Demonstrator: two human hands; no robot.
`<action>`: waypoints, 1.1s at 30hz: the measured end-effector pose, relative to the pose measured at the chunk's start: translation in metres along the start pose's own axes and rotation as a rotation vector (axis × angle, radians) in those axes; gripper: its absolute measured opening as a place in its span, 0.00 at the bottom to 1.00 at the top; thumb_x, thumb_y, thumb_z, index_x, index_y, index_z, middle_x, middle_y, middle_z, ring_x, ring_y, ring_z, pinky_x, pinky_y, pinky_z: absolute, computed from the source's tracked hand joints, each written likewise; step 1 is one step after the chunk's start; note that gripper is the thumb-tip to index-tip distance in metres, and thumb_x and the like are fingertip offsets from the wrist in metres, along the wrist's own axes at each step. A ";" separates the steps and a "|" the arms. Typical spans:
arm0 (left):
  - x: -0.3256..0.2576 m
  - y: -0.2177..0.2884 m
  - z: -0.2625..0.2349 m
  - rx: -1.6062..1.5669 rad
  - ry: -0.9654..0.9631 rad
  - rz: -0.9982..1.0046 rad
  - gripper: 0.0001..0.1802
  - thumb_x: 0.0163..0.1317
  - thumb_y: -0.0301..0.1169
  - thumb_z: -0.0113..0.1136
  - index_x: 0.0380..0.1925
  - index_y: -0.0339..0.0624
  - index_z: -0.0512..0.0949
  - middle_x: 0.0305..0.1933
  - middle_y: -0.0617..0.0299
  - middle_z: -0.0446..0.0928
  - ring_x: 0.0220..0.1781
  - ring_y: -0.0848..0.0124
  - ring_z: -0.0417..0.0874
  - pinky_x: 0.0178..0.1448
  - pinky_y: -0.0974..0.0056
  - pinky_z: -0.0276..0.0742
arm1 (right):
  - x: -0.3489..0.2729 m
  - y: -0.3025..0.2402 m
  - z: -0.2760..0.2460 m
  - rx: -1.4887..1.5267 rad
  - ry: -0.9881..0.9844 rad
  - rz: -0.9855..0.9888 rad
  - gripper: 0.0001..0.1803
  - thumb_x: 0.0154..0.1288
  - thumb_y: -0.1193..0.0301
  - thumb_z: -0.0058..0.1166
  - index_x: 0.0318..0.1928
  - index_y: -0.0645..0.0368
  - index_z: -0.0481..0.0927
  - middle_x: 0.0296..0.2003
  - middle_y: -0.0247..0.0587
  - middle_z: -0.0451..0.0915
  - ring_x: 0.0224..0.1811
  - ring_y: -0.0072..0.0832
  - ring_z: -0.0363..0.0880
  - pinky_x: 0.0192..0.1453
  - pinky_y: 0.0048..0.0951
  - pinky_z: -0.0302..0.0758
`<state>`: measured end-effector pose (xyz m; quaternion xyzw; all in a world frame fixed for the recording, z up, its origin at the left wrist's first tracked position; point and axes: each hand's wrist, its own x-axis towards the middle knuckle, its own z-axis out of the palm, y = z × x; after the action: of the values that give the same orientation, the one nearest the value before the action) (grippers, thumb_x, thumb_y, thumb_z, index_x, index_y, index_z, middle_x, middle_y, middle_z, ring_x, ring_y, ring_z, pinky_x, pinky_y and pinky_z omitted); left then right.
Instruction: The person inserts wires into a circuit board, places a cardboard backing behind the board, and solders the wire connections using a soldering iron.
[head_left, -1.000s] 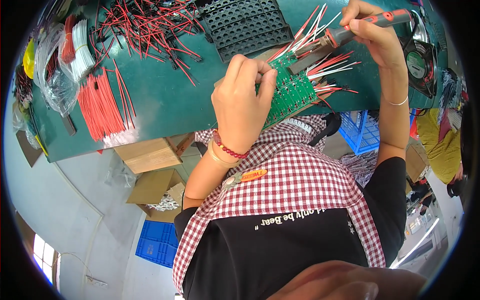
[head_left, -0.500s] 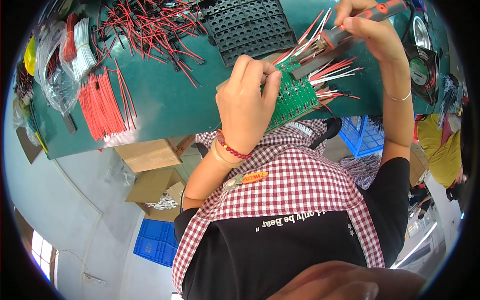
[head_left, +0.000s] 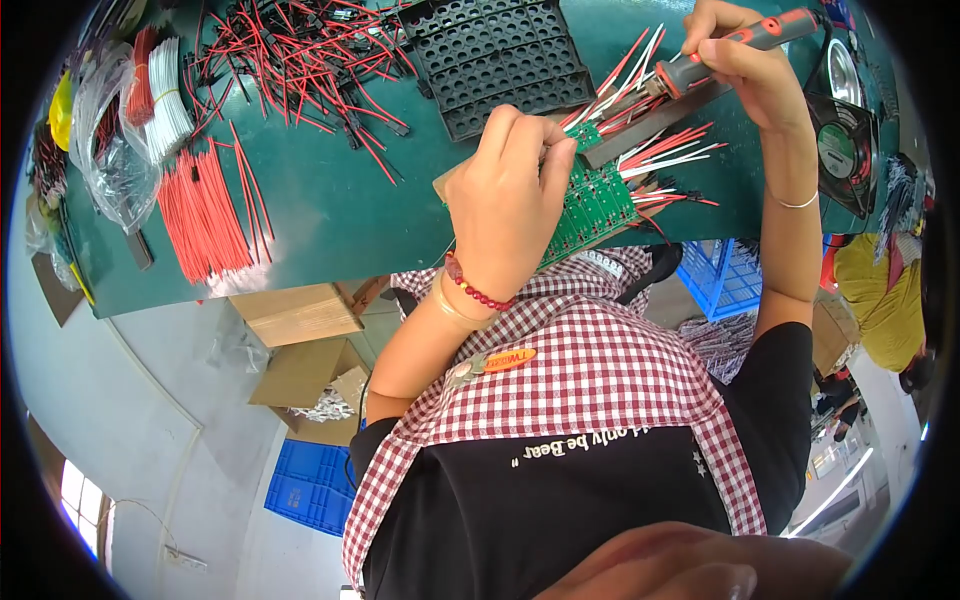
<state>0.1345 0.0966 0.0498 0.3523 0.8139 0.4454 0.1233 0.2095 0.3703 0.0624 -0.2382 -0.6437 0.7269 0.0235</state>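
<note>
My right hand (head_left: 760, 80) grips the grey and red handle of a soldering iron (head_left: 775, 30), which slants down to the left. Its tip end is among red and white wires, too small to make out. Below lies a green circuit board panel (head_left: 595, 205), with red and white wires (head_left: 665, 150) sticking out from its right side. A dark flat bar (head_left: 625, 135) rests across the panel's upper part. My left hand (head_left: 510, 190) is curled over the panel's left side, thumb and fingers pinched together. Whatever is in that pinch is hidden.
A black perforated tray (head_left: 495, 65) lies beyond my left hand. Left of it spreads a tangled heap of red and black wires (head_left: 300, 60). Bundles of red wires (head_left: 200, 215) and white wires (head_left: 165, 100) lie farther left, beside a clear plastic bag (head_left: 115, 170). A fan (head_left: 845, 150) stands at right.
My left hand has shifted slightly right over the panel. The soldering iron and my right hand have moved a little to the right.
</note>
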 end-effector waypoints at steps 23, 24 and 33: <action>-0.001 0.002 0.000 0.059 -0.039 0.017 0.08 0.54 0.27 0.67 0.29 0.42 0.76 0.32 0.60 0.72 0.25 0.61 0.79 0.26 0.60 0.74 | -0.014 -0.026 0.013 0.070 -0.048 -0.003 0.10 0.48 0.73 0.63 0.28 0.70 0.81 0.21 0.37 0.77 0.21 0.18 0.68 0.25 0.19 0.58; 0.000 0.002 0.001 0.050 -0.052 0.035 0.08 0.54 0.27 0.67 0.29 0.42 0.76 0.32 0.60 0.72 0.26 0.61 0.79 0.27 0.60 0.74 | 0.000 -0.005 0.008 0.069 -0.036 -0.004 0.10 0.48 0.73 0.63 0.28 0.70 0.81 0.21 0.37 0.77 0.21 0.18 0.68 0.25 0.19 0.58; 0.001 0.003 0.000 0.122 -0.088 0.043 0.08 0.53 0.27 0.68 0.31 0.42 0.77 0.32 0.60 0.72 0.28 0.61 0.80 0.28 0.59 0.75 | 0.012 -0.008 0.015 -0.079 -0.098 0.088 0.12 0.45 0.73 0.62 0.28 0.71 0.82 0.24 0.40 0.80 0.23 0.20 0.73 0.27 0.19 0.64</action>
<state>0.1353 0.0984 0.0527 0.3959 0.8255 0.3815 0.1274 0.1913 0.3623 0.0672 -0.2310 -0.6613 0.7120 -0.0495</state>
